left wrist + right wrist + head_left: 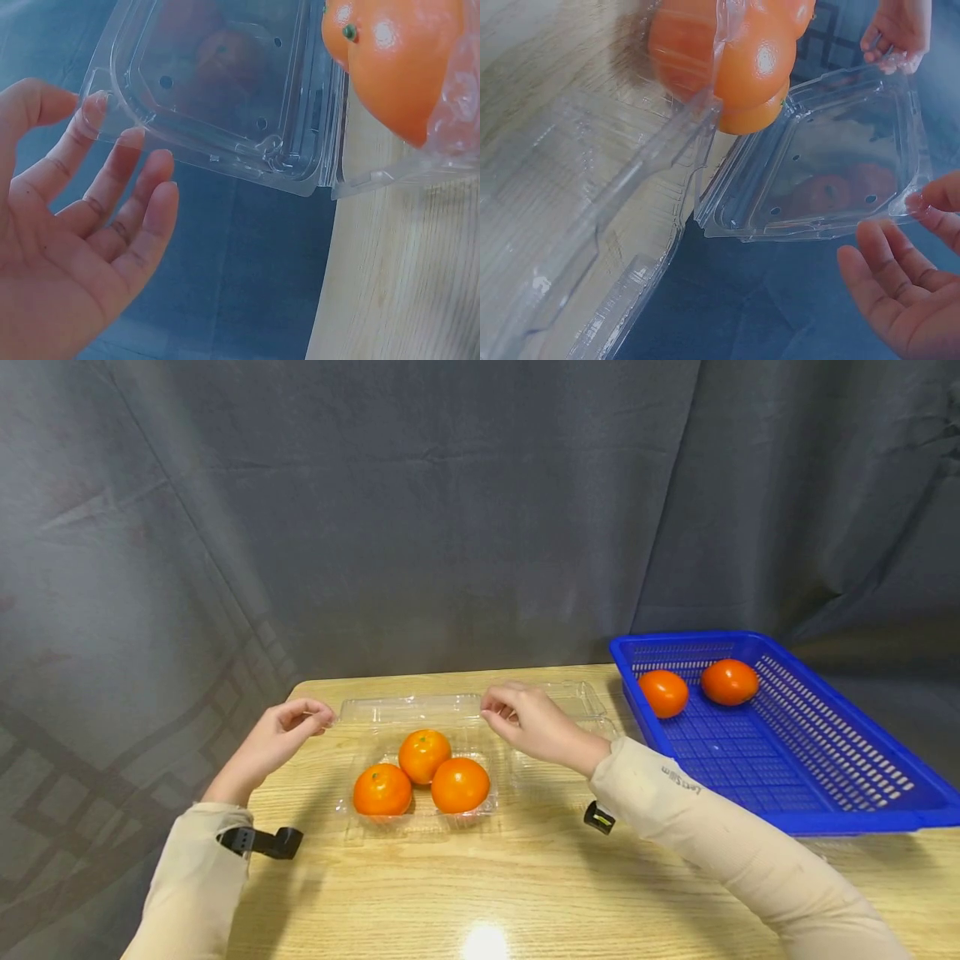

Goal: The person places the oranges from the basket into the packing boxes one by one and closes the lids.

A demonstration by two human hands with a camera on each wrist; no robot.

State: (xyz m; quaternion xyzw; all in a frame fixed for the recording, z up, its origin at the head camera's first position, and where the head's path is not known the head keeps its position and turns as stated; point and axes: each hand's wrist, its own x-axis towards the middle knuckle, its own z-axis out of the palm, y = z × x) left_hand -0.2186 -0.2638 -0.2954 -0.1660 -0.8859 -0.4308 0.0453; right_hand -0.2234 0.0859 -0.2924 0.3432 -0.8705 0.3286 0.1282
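Three orange fruits (424,757) sit in the base of a clear plastic clamshell box (427,827) on the table. Its raised lid (217,82) stands behind them. At the lid's left corner, the left hand (279,739) pinches the edge between thumb and index finger, the other fingers loosely bent (97,202). The right hand (536,722) pinches the lid's right corner in the same way, as the right wrist view shows (915,277). Through the lid (832,157) blurred orange shapes appear.
A second clear box (555,777) lies to the right, beside the first. Further right stands a blue basket (787,818) holding two orange-red fruits (730,682). A dark grey curtain (450,527) hangs behind the wooden table (405,893).
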